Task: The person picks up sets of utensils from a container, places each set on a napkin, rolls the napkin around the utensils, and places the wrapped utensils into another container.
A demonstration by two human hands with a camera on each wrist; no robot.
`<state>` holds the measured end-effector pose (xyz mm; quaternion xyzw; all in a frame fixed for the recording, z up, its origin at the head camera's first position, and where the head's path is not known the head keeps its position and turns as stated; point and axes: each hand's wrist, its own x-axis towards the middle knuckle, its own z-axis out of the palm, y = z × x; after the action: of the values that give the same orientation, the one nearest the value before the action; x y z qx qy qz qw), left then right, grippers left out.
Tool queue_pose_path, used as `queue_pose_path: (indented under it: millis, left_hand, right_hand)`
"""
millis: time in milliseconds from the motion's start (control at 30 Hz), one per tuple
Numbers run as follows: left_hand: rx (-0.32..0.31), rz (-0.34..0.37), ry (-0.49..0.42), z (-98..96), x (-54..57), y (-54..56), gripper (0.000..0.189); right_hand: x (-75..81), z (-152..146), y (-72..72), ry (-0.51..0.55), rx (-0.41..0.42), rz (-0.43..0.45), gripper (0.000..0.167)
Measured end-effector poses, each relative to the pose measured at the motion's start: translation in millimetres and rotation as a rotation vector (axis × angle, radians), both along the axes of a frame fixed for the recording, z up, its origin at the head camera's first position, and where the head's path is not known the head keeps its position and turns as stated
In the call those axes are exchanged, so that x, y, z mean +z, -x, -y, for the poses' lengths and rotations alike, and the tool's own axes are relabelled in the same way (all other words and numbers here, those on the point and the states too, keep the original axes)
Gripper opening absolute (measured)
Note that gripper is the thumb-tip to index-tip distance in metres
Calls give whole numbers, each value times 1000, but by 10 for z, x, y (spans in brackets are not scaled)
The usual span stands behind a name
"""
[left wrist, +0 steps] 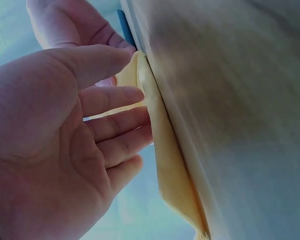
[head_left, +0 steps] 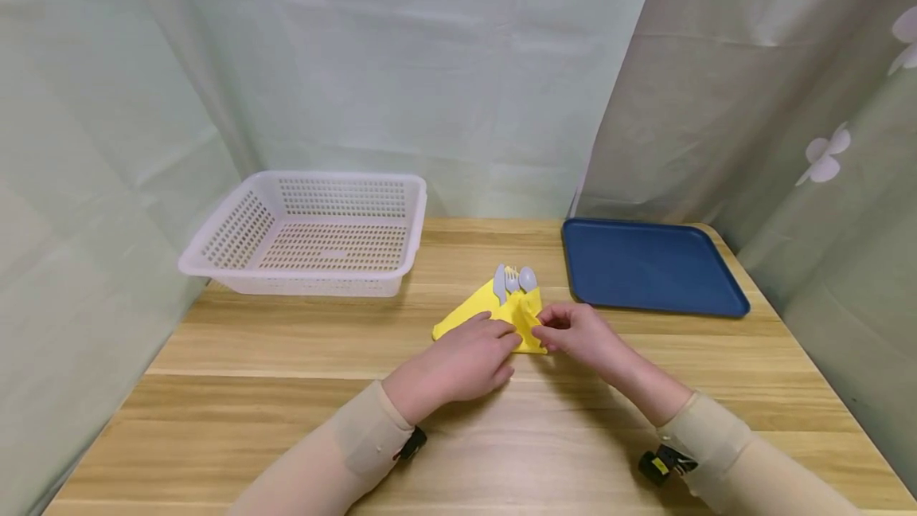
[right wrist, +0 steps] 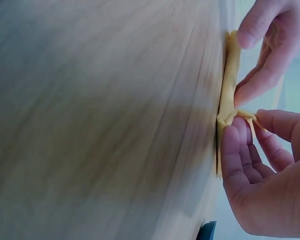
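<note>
On the wooden table a yellow napkin lies partly folded over cutlery. The tops of a grey knife, fork and spoon stick out at its far edge. My left hand rests its fingertips on the napkin's near part, fingers fairly straight, as the left wrist view shows. At the napkin's right side my right hand pinches a raised edge between thumb and finger; that pinch also appears in the right wrist view. The cutlery's lower parts are hidden under the cloth.
A white perforated plastic basket stands at the back left of the table. At the back right lies a dark blue tray. Pale curtains hang behind and on both sides of the wooden table.
</note>
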<state>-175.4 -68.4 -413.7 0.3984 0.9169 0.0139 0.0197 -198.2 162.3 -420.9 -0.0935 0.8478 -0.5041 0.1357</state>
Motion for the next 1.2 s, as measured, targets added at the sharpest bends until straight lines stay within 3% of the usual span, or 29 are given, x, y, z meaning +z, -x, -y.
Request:
queue_pose_path:
  millis: [367,633,967,1200]
  left_hand:
    - [20,61,-59,-14,-7,6,39]
    - [5,62,-73,21,3,10,56]
    - [70,-58,-80,41,55,6,62]
    - [24,-196,-86,59,13,-13,45]
  right_hand:
    - [-13,46,-23,-203,8,-146,8]
    - [-7,52,-53,-276,38,-181,14]
    - [10,31,-113,-314,129,-297,12]
    - [14,28,-139,-338,171,-370,15]
